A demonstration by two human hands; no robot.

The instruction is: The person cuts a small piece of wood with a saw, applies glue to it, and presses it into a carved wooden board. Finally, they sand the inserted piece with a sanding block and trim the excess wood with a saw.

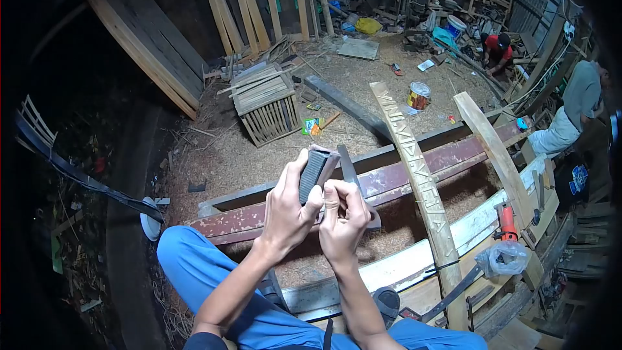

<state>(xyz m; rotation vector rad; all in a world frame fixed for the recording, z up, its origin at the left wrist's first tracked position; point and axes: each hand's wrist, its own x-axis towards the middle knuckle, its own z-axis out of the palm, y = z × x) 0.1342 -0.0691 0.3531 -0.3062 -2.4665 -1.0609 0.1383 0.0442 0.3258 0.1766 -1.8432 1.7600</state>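
A dark ribbed block (313, 177) with a brownish-pink sheet along its top and right side is held up in front of me. My left hand (285, 210) is closed around it, thumb on the ribbed face. Against the block's lower right edge, my right hand (343, 223) is closed in a pinch; what lies between its fingertips is hidden. Just behind the right hand, a flat metal blade (348, 167) slants across the reddish painted beam (389, 180).
A carved wooden plank (418, 172) and a plain curved plank (495, 155) cross the beams at right. Near them lie a red power tool (506, 220) and a plastic bag (505, 258). A slatted crate (265, 104) and a can (418, 96) stand beyond. Two other people are at right.
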